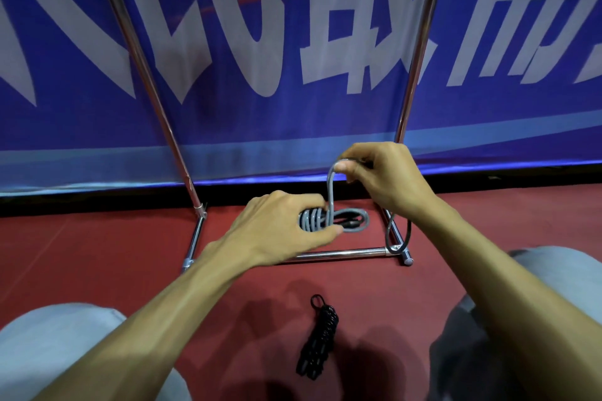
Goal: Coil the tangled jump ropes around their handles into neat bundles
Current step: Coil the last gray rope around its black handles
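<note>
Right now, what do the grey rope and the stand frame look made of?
Grey rope: likely PVC or rubber-coated cord; smooth, slightly glossy, holds soft loops.
Stand frame: polished metal tube, probably chromed or stainless steel; bright mirror-like highlights.

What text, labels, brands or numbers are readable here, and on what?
Blue fabric banner behind the chrome tube stand: large white Chinese characters, cut off by the top edge and motion-blurred, so not reliably readable.
Grey jump rope: no print visible.
Black coiled jump rope: no print visible.
Numbers, brand marks: none visible.
</note>
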`<state>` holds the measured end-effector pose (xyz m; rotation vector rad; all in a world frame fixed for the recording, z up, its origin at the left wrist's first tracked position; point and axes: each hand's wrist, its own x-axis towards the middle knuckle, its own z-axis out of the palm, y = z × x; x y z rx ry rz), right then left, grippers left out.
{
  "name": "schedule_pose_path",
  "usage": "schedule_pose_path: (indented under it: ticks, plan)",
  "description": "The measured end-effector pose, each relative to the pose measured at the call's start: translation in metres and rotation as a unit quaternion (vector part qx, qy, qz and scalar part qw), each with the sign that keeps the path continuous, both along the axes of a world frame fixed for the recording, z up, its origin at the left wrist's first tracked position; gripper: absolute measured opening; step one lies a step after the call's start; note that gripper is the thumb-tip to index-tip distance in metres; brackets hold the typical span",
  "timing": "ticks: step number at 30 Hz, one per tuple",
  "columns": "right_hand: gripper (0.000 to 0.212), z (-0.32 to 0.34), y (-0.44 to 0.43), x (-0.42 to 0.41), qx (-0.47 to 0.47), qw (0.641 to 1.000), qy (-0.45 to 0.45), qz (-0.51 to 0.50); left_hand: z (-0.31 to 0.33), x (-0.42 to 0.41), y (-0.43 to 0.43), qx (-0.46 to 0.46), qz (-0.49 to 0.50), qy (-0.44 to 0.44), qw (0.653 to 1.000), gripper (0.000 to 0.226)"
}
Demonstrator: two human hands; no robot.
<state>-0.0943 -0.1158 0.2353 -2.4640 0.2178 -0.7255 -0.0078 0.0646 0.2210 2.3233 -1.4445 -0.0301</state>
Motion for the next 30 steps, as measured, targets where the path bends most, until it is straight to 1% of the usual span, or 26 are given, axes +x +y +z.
schedule_pose_path:
  ticks: [1,2,3,4,5,6,7,8,9,11,12,13,15,16,18,20,22,25,26,28,30]
  plan:
    - [0.013,-0.001,-0.002,0.000,0.005,1.000,0.001,-0.007,0.000,0.003,0.002,-0.008,0.000,0.014,1.000,0.027]
    - [0.013,-0.003,-0.003,0.000,0.001,1.000,0.008,-0.011,0.001,0.006,0.003,-0.027,-0.002,0.055,0.998,0.025]
    - [0.016,-0.005,-0.005,0.000,-0.014,1.000,0.023,-0.013,0.004,0.008,0.002,-0.071,-0.001,0.133,0.989,0.024]
    - [0.019,-0.008,-0.004,0.000,-0.036,0.998,0.043,-0.013,0.006,0.010,0.001,-0.128,0.002,0.237,0.963,0.024]
    - [0.022,-0.010,-0.002,0.001,-0.056,0.996,0.066,-0.011,0.009,0.013,0.000,-0.177,0.012,0.344,0.922,0.024]
    - [0.024,-0.012,0.002,0.002,-0.068,0.994,0.091,-0.005,0.012,0.016,0.000,-0.209,0.021,0.424,0.881,0.027]
    - [0.024,-0.015,0.005,0.003,-0.074,0.991,0.115,0.004,0.014,0.018,0.000,-0.225,0.029,0.476,0.850,0.032]
    - [0.024,-0.017,0.008,0.004,-0.081,0.987,0.137,0.011,0.016,0.019,0.001,-0.229,0.032,0.501,0.834,0.036]
    - [0.024,-0.020,0.010,0.005,-0.094,0.983,0.157,0.011,0.018,0.019,0.002,-0.233,0.037,0.511,0.827,0.034]
    - [0.027,-0.022,0.013,0.006,-0.121,0.976,0.182,0.000,0.020,0.022,0.003,-0.241,0.063,0.506,0.826,0.017]
    - [0.030,-0.022,0.014,0.006,-0.122,0.974,0.190,-0.001,0.019,0.024,0.003,-0.243,0.084,0.496,0.829,0.014]
    - [0.034,-0.022,0.016,0.007,-0.121,0.973,0.195,-0.001,0.018,0.026,0.004,-0.241,0.104,0.481,0.837,0.014]
    - [0.037,-0.019,0.019,0.006,-0.122,0.972,0.200,0.001,0.014,0.031,0.004,-0.234,0.126,0.430,0.863,0.011]
    - [0.037,-0.018,0.020,0.005,-0.130,0.971,0.199,0.005,0.011,0.034,0.005,-0.226,0.128,0.399,0.879,0.012]
    - [0.034,-0.016,0.020,0.001,-0.155,0.965,0.211,0.009,0.008,0.036,0.007,-0.197,0.132,0.336,0.911,0.022]
    - [0.030,-0.012,0.019,-0.004,-0.183,0.955,0.233,0.008,0.007,0.038,0.010,-0.144,0.148,0.235,0.950,0.029]
    - [0.023,-0.009,0.018,-0.008,-0.210,0.947,0.242,0.016,0.006,0.039,0.012,-0.087,0.168,0.136,0.972,0.030]
    - [0.010,-0.005,0.023,-0.010,-0.230,0.945,0.225,0.058,0.003,0.039,0.011,-0.033,0.187,0.048,0.981,0.038]
    - [0.009,-0.004,0.026,-0.010,-0.239,0.945,0.212,0.073,0.002,0.038,0.011,-0.019,0.185,0.024,0.982,0.040]
    - [0.014,-0.003,0.031,-0.010,-0.263,0.945,0.172,0.092,0.000,0.036,0.010,-0.003,0.172,0.006,0.985,0.041]
    - [0.018,-0.002,0.031,-0.009,-0.282,0.948,0.108,0.098,-0.002,0.033,0.008,0.009,0.146,0.003,0.989,0.045]
